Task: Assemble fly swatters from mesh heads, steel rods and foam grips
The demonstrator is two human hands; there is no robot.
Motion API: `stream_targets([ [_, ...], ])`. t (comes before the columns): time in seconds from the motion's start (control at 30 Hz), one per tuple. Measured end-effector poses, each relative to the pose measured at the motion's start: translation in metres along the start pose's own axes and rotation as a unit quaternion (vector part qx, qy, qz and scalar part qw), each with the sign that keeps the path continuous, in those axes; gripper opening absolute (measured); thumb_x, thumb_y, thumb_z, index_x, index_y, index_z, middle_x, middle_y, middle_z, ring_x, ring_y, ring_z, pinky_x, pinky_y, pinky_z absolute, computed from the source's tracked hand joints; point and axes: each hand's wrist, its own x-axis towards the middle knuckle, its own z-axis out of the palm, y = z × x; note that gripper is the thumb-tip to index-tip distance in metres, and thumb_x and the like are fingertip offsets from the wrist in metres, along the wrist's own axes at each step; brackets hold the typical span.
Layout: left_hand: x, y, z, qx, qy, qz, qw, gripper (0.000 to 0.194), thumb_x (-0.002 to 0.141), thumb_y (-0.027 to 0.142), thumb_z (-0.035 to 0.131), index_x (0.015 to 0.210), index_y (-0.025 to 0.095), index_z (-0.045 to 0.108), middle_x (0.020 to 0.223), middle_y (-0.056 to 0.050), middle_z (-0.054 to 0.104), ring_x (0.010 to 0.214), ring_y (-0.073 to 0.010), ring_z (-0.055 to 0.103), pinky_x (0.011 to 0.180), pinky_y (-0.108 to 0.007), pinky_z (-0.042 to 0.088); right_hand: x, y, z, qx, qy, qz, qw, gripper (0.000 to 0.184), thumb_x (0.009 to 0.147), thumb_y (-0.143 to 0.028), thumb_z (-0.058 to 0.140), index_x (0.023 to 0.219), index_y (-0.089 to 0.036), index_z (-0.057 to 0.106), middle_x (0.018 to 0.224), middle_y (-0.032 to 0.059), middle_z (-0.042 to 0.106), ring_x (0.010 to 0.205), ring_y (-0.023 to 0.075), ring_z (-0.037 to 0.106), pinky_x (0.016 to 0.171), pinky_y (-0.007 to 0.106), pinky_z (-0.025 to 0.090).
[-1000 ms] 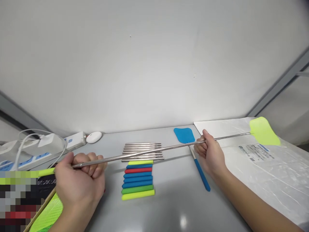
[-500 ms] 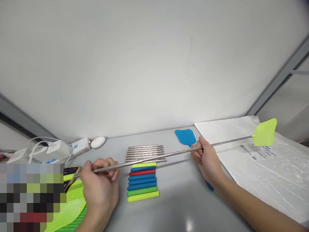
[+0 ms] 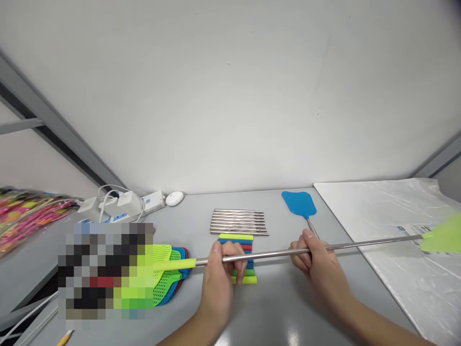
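Note:
Both hands grip one long fly swatter with a steel telescopic rod, held level above the grey table. Its yellow-green handle points left and its yellow-green head, blurred, hangs over the plastic sheet at the right. My left hand is closed on the rod just right of the handle. My right hand is closed on the rod's middle. Under the rod lies a row of coloured foam grips, partly hidden by my left hand, and behind them a row of steel rods.
A blue swatter lies behind my right hand. Stacked swatter heads, green, blue and red, lie at the left beside a pixelated patch. A power strip with plugs and a white oval device sit by the wall. Plastic sheeting covers the right side.
The camera has swung left. My left hand has slid rightward along the rod, away from the handle end and closer to my right hand. The swatter's head has dropped lower at the right.

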Motion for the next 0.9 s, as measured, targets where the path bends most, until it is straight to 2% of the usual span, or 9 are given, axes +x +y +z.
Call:
stream_targets([
  [0.2,-0.004,-0.005,0.004,0.033,-0.045,-0.021,0.998,0.063,0.095,0.059,0.029,0.049,0.020,0.046,0.049,-0.002,0.046,0.051,-0.0153,0.039,0.054,-0.029,0.033,-0.003,0.004,0.003,0.015,-0.010,-0.003,1.000,0.057,0.093,-0.055,0.046,0.049,-0.023,0.027,0.047,-0.0052,0.024,0.048,0.0113,0.023,0.051,0.032,0.017],
  [0.3,-0.001,-0.005,0.002,0.043,-0.038,-0.040,0.998,0.062,0.095,0.058,0.029,0.049,0.020,0.047,0.048,-0.002,0.045,0.050,-0.0148,0.039,0.053,-0.028,0.033,-0.001,0.004,0.000,-0.022,-0.038,0.004,0.999,0.057,0.094,-0.056,0.043,0.050,-0.022,0.030,0.047,-0.0048,0.025,0.048,0.0115,0.023,0.051,0.032,0.018],
  [0.4,0.003,0.000,0.000,0.021,-0.004,-0.037,0.999,0.058,0.095,0.055,0.033,0.050,0.020,0.044,0.046,0.000,0.040,0.048,-0.0134,0.036,0.050,-0.027,0.032,0.006,-0.001,-0.006,-0.061,-0.071,-0.002,0.996,0.057,0.095,-0.058,0.041,0.052,-0.021,0.036,0.049,-0.0041,0.028,0.050,0.0116,0.024,0.051,0.031,0.017],
  [0.47,0.007,0.007,-0.003,-0.021,0.038,-0.027,0.999,0.054,0.095,0.050,0.035,0.050,0.020,0.041,0.045,0.002,0.036,0.046,-0.0123,0.032,0.047,-0.026,0.029,0.013,-0.007,-0.012,-0.023,-0.056,-0.014,0.998,0.056,0.095,-0.059,0.040,0.054,-0.021,0.040,0.050,-0.0045,0.028,0.049,0.0114,0.022,0.050,0.031,0.016],
  [0.57,0.016,0.023,-0.009,-0.087,0.100,-0.006,0.991,0.050,0.095,0.042,0.037,0.050,0.020,0.038,0.046,0.003,0.033,0.043,-0.0110,0.030,0.045,-0.025,0.027,0.025,-0.020,-0.024,0.068,0.006,-0.046,0.997,0.054,0.095,-0.056,0.039,0.055,-0.020,0.045,0.050,-0.0045,0.026,0.048,0.0115,0.021,0.048,0.030,0.015],
  [0.7,0.024,0.036,-0.016,-0.122,0.121,0.015,0.985,0.048,0.094,0.039,0.039,0.050,0.020,0.038,0.046,0.003,0.033,0.043,-0.0103,0.031,0.044,-0.025,0.027,0.034,-0.034,-0.039,0.064,0.072,-0.107,0.990,0.047,0.095,-0.043,0.042,0.058,-0.021,0.060,0.051,-0.0009,0.038,0.052,0.0128,0.033,0.051,0.030,0.025],
  [0.8,0.024,0.037,-0.016,-0.127,0.123,0.011,0.984,0.050,0.094,0.041,0.039,0.049,0.019,0.038,0.046,0.003,0.033,0.042,-0.0101,0.031,0.044,-0.025,0.027,0.036,-0.035,-0.042,0.048,0.071,-0.114,0.990,0.048,0.096,-0.042,0.035,0.075,-0.022,0.073,0.059,0.0028,0.051,0.055,0.0151,0.041,0.055,0.031,0.033],
  [0.9,0.023,0.037,-0.013,-0.124,0.120,0.008,0.985,0.050,0.095,0.041,0.036,0.051,0.019,0.043,0.047,0.002,0.036,0.042,-0.0105,0.032,0.044,-0.025,0.027,0.037,-0.033,-0.040,0.046,0.048,-0.129,0.989,0.050,0.097,-0.042,0.031,0.095,-0.023,0.077,0.074,0.0059,0.060,0.066,0.0180,0.049,0.063,0.032,0.039],
])
